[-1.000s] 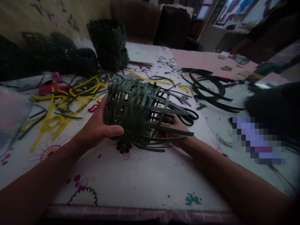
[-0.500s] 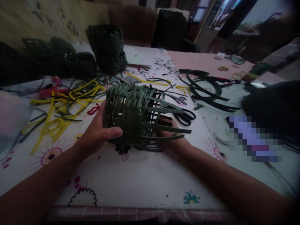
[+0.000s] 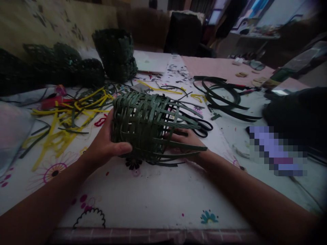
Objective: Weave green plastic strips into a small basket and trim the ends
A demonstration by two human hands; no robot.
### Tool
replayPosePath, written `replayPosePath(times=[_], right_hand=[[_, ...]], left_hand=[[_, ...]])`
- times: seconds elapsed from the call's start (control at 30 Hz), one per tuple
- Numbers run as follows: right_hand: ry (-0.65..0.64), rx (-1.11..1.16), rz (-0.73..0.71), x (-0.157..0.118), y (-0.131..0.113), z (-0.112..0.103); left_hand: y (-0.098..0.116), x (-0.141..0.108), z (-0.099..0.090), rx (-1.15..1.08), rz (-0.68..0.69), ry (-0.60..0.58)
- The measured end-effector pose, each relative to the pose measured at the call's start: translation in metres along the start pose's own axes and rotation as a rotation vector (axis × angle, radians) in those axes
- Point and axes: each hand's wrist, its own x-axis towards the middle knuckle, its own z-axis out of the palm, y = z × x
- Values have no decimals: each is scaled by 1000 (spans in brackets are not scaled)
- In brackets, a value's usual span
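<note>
A dark green woven strip basket [image 3: 143, 124] lies on its side above the table, its open end facing right with long loose strips [image 3: 189, 146] sticking out. My left hand [image 3: 104, 139] grips the closed end, thumb along the near side and fingers hidden behind. At the open end, my right hand [image 3: 187, 143] is behind the loose strips. Its fingers reach in at the basket's mouth, and their tips are hidden by the weave. Just beyond that hand lie black scissor handles [image 3: 204, 126], whose blades are out of sight behind the strips.
Yellow strips [image 3: 55, 136] and green offcuts are scattered at left, near a red tool [image 3: 52, 102]. Finished-looking dark green baskets [image 3: 113, 51] stand at the back left. Coiled green strips [image 3: 222, 95] lie at right, near a dark bundle [image 3: 296, 115].
My right hand has moved left and deeper into the basket's mouth. The basket and my left hand have shifted very slightly left in view.
</note>
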Motion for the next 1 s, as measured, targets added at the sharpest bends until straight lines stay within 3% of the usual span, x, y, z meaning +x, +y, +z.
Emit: replayPosePath(times=[0.33,0.53,0.7,0.9,1.0], right_hand=[[1,-44,50,2,6,-5],[19,-137,-50,3,6,-4],[28,-107,-51,5,16,-1],[28,-13,113,4,27,-2],[63,-82,6,4,26,-2]], left_hand=[[2,-1,4,49,-13,15],[2,-5,10,49,-48,18],[-2,-7,12,33,-59,4],[-7,-9,11,-17,-58,-20],[-9,-11,11,7,-54,4]])
